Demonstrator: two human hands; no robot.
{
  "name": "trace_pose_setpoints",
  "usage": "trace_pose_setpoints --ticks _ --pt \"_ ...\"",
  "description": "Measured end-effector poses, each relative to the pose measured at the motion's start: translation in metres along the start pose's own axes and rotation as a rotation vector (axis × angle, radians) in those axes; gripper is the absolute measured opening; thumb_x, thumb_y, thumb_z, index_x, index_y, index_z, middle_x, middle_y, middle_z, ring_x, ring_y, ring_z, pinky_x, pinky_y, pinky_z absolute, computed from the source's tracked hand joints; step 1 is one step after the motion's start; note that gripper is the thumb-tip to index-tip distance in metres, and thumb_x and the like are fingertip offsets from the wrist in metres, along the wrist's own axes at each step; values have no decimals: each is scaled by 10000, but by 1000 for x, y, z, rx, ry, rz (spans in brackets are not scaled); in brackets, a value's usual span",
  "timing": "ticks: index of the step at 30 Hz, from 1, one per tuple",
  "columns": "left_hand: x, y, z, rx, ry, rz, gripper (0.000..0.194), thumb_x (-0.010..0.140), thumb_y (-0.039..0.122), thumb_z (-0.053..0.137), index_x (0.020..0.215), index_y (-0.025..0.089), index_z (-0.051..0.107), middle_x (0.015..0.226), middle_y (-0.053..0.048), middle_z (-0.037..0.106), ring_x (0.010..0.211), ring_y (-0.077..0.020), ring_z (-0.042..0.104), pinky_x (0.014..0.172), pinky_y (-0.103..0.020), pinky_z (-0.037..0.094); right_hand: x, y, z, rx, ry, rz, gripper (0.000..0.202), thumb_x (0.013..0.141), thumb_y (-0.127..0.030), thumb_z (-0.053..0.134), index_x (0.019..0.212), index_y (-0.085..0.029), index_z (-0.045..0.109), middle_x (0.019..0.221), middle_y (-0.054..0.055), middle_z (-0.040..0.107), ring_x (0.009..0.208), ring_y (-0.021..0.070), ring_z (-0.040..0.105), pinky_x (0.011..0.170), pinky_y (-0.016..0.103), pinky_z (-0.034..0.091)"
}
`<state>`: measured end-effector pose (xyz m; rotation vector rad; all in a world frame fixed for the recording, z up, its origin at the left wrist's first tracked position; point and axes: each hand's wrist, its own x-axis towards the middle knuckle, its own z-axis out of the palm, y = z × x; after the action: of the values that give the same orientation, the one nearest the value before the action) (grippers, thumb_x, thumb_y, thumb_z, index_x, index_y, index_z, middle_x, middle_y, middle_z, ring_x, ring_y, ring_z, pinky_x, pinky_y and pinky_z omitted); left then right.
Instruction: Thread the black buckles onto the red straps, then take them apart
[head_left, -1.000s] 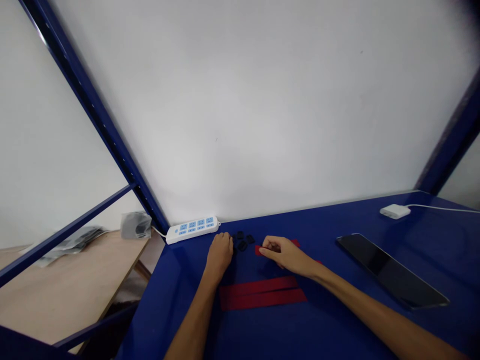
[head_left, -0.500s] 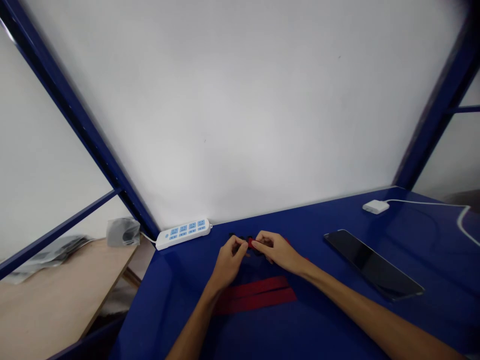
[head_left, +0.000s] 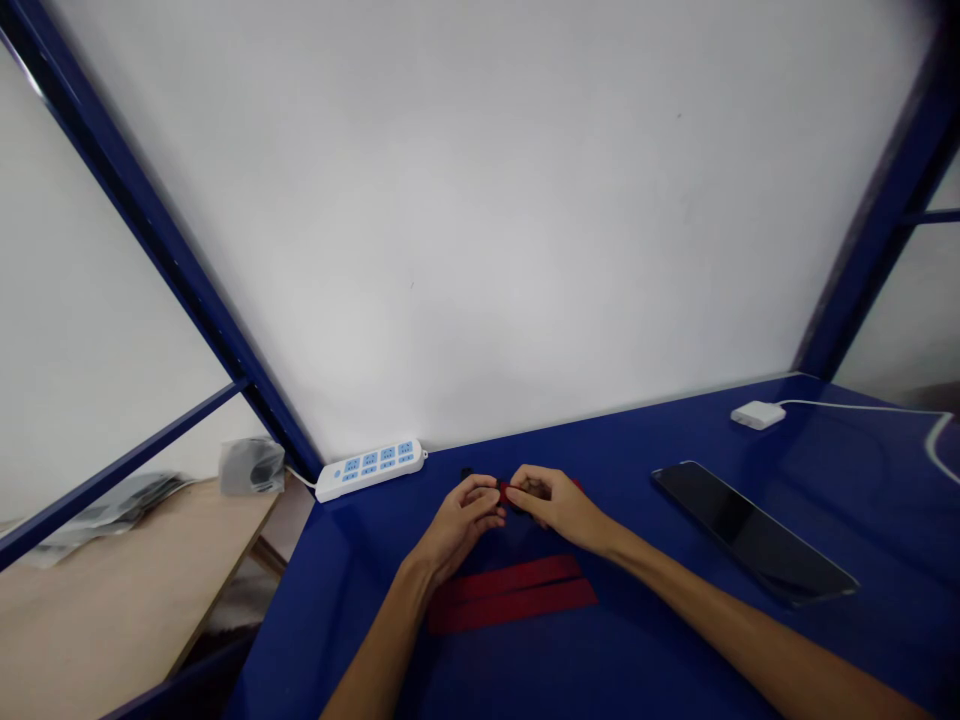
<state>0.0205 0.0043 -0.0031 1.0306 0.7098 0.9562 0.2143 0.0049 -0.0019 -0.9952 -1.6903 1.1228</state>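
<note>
Both hands meet over the blue table near its back edge. My left hand (head_left: 463, 520) pinches the left end of a small red and black piece (head_left: 505, 493); its thumb and index finger press together. On the right side of the same piece, my right hand (head_left: 553, 505) grips with thumb and curled fingers. Much of the piece is hidden by the fingers. A dark bit (head_left: 466, 472) shows behind my left hand. Nearer to me, two flat red strips (head_left: 517, 592) lie side by side on the table.
A white power strip (head_left: 371, 470) lies at the table's back left. To the right are a black phone-like slab (head_left: 754, 530) and a white charger (head_left: 758, 414) with its cable. A wooden board (head_left: 127, 600) with plastic-wrapped items stands at the left.
My left hand has turned slightly and its lower fingers now extend further beneath the piece. My right hand stays nearly in place. The whole view has shifted a little.
</note>
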Motion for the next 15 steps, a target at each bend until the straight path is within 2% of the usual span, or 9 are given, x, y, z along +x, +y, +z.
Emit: trace_pose_setpoints --ticks 8,11,15 --pt "1 -2 -3 144 -29 68 349 726 364 832 899 166 602 856 -4 600 759 -112 602 789 -264 479 -1 -1 0 -46 26 -49 349 860 -511 649 776 -172 642 648 -16 566 584 124 467 559 252 354" --pt "0 -3 -3 249 -25 95 344 749 399 808 846 164 578 850 -4 603 766 -120 604 789 -266 470 -2 -2 0 -31 -6 -35 323 871 -489 642 788 -176 645 652 -15 578 576 124 466 559 254 355" --pt "1 -4 -3 322 -48 115 355 783 447 766 878 168 568 868 -10 613 789 -135 611 798 -280 480 -2 -1 0 -9 -61 -1 297 892 -466 620 838 -176 653 666 -6 595 571 128 485 552 253 377"
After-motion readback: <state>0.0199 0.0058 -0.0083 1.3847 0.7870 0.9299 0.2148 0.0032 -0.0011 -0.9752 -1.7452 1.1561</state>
